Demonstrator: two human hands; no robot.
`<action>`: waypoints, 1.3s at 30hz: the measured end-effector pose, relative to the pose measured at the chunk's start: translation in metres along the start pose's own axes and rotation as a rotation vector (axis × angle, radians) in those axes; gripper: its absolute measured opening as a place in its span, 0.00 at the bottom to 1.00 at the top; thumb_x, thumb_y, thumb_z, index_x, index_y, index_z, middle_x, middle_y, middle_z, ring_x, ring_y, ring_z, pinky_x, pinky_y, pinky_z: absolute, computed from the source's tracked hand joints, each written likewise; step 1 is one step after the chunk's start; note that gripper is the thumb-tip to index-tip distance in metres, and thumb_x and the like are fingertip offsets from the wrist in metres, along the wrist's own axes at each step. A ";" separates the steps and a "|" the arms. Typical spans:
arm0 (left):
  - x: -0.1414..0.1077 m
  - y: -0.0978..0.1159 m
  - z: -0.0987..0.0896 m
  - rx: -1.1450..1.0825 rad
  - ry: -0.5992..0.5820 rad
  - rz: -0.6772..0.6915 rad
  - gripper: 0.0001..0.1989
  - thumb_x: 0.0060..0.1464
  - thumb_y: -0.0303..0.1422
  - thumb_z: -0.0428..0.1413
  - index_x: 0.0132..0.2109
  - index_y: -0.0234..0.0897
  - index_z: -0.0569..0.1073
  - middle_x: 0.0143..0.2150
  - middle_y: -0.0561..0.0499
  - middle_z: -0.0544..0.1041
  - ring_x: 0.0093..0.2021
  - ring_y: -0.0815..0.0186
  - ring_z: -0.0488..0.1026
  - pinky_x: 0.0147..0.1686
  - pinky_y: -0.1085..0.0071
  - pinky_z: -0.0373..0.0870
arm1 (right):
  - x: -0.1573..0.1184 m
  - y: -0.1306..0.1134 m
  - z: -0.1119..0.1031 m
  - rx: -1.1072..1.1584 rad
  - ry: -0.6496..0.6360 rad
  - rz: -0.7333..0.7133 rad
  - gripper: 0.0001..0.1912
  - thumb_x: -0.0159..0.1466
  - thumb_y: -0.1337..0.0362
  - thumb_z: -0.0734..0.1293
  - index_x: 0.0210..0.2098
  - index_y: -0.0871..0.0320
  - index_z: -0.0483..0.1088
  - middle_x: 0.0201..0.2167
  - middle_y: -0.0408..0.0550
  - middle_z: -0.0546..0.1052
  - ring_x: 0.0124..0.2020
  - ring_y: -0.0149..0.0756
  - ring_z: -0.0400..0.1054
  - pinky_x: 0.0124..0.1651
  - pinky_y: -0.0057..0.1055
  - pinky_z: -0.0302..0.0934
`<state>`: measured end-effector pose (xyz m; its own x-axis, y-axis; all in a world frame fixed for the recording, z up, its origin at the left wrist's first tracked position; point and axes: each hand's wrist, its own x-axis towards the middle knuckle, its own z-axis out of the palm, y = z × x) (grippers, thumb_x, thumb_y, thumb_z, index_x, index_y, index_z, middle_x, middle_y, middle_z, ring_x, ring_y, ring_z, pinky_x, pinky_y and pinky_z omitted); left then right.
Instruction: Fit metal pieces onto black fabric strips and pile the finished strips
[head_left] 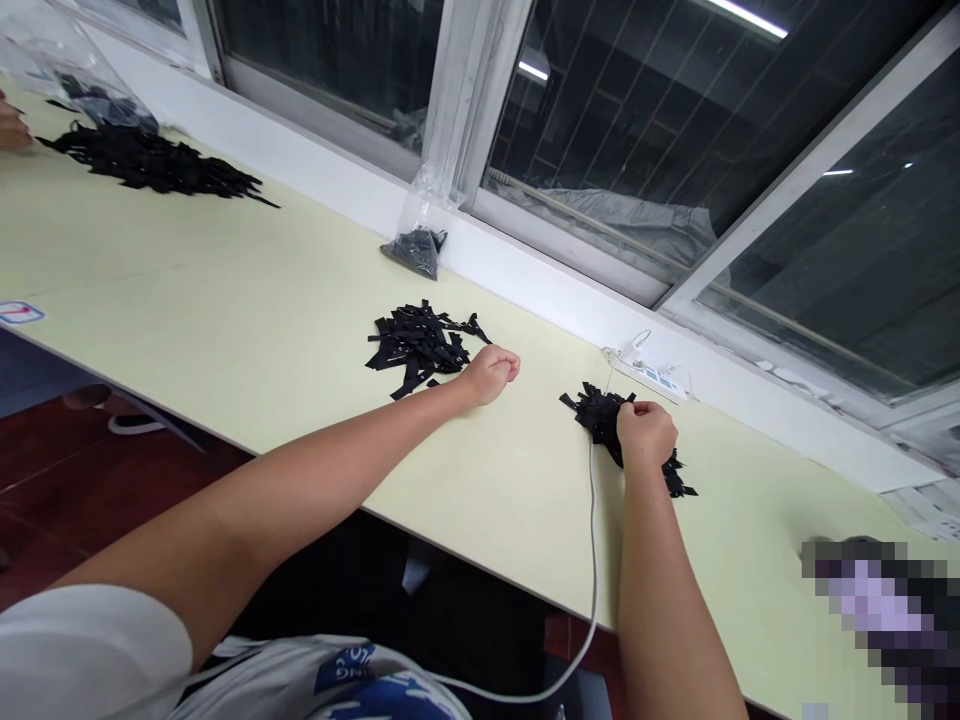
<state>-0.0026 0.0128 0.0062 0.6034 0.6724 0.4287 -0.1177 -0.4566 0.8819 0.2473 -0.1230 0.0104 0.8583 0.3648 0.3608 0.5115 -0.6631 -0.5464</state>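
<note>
We see a small heap of black strips (pixel 596 412) on the pale table (pixel 225 310), just in front of the window sill. Our right hand (pixel 645 432) sits on top of it, fingers curled shut into the strips; can't tell exactly what it grips. Our left hand (pixel 491 372) is a closed fist resting on the table, touching the near edge of a bigger pile of black strips (pixel 416 345); can't tell if anything's inside it. Between the hands, bare tabletop. A white cable (pixel 594 540) runs past the right wrist to a power strip (pixel 652 375) by the sill. Further back: plastic bag w/ dark bits (pixel 416 245), and far left a large black heap (pixel 150 162) w/ another person's hand (pixel 11 128) beside it.
</note>
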 end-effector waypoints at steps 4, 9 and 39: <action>-0.002 -0.001 0.003 0.130 0.053 -0.001 0.08 0.41 0.27 0.43 0.21 0.37 0.65 0.20 0.53 0.64 0.25 0.67 0.60 0.29 0.69 0.55 | 0.001 0.002 0.001 -0.062 0.010 0.010 0.11 0.58 0.63 0.66 0.41 0.54 0.74 0.36 0.52 0.77 0.40 0.48 0.71 0.41 0.38 0.63; 0.003 -0.001 -0.001 0.142 0.093 0.025 0.05 0.37 0.26 0.42 0.18 0.38 0.58 0.17 0.55 0.56 0.23 0.68 0.55 0.28 0.68 0.51 | -0.001 -0.002 0.000 0.001 0.041 0.001 0.25 0.58 0.64 0.66 0.56 0.59 0.67 0.36 0.55 0.76 0.42 0.52 0.71 0.43 0.41 0.62; -0.002 -0.004 0.003 0.042 0.043 0.017 0.03 0.47 0.29 0.48 0.30 0.37 0.66 0.25 0.54 0.65 0.28 0.68 0.62 0.31 0.69 0.58 | -0.047 -0.040 0.018 0.299 -0.126 -0.411 0.18 0.61 0.56 0.62 0.46 0.59 0.70 0.27 0.45 0.75 0.33 0.42 0.70 0.41 0.34 0.57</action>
<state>-0.0005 0.0117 0.0013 0.5670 0.6885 0.4522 -0.0938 -0.4914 0.8659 0.1873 -0.1022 0.0017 0.5730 0.6439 0.5071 0.7804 -0.2397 -0.5775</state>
